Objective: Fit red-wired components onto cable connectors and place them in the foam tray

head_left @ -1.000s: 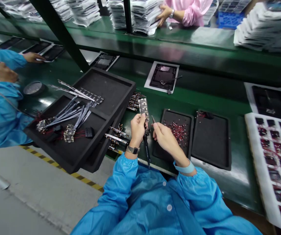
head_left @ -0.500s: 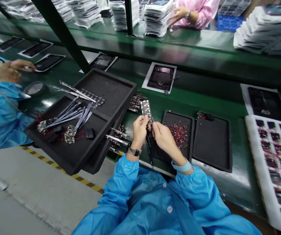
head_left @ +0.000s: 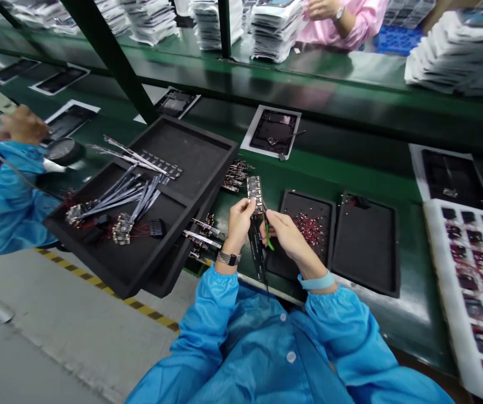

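My left hand (head_left: 240, 223) is closed on a strip of small circuit boards (head_left: 254, 189), thumb on top near the strip's lower end. A dark flat ribbon (head_left: 257, 252) hangs below it towards the bench edge. Closed around green-handled nippers (head_left: 269, 238), my right hand (head_left: 282, 229) is just right of the strip. The dark tip of the nippers is close to the strip's lower right edge; whether it touches cannot be made out. Right of my hand, a black tray (head_left: 331, 247) holds scattered tiny red and light bits (head_left: 311, 227).
Stacked black trays (head_left: 199, 163) at left carry ribbon strips and wired parts. A second shallow tray (head_left: 365, 252) lies at right, beside a white tray (head_left: 439, 269) of wired modules. A tablet shell (head_left: 273, 129) lies ahead. Co-workers are at left and across the bench.
The green handle of the nippers has come into view in my right hand. The strip has shifted slightly right and down. At left, a co-worker's hands have drawn back from a tablet shell.
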Motion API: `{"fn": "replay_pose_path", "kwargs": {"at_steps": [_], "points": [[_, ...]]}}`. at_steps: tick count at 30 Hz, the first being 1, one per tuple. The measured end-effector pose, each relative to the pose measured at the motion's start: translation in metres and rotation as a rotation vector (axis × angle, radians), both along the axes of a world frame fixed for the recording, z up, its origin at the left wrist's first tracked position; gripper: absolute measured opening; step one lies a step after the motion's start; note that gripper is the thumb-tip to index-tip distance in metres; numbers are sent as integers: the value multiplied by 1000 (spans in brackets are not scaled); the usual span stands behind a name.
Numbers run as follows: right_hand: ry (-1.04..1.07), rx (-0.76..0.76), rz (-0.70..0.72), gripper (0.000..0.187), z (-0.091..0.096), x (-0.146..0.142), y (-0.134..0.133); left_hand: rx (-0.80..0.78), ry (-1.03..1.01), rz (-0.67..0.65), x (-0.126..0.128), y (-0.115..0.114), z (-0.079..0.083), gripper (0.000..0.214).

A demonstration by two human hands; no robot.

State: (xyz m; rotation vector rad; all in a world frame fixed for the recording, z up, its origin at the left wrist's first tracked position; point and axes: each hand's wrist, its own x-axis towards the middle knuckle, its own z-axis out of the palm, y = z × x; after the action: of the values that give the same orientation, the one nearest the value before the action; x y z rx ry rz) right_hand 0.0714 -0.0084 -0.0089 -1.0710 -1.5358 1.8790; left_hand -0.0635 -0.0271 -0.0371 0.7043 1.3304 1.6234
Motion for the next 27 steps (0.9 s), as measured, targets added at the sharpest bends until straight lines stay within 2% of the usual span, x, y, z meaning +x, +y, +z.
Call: {"fn": "replay_pose_path", "kwargs": {"at_steps": [2,4,9,13,18,23,27], "points": [[72,-55,24,53,1,0,0,-9,-20,-11,0,1,0,33],[82,-42,32,53,2,-1,-1,-4,-52,-12,0,2,0,28],[-122,183,-39,54,-1,0,-3,60,-154,-19,-2,3,5,27],[-290,344,8,53,-2,6,-5,42,-113,60,-4,8,6,23],[-322,377,17,48,1,8,-3,64,91,151,-5,15,7,33],[-324,487,-25,48,6,4,3,60,17,97,0,9,14,30],[-323,493,-43,49,12,1,3,62,-28,77,6,4,20,28]]}}
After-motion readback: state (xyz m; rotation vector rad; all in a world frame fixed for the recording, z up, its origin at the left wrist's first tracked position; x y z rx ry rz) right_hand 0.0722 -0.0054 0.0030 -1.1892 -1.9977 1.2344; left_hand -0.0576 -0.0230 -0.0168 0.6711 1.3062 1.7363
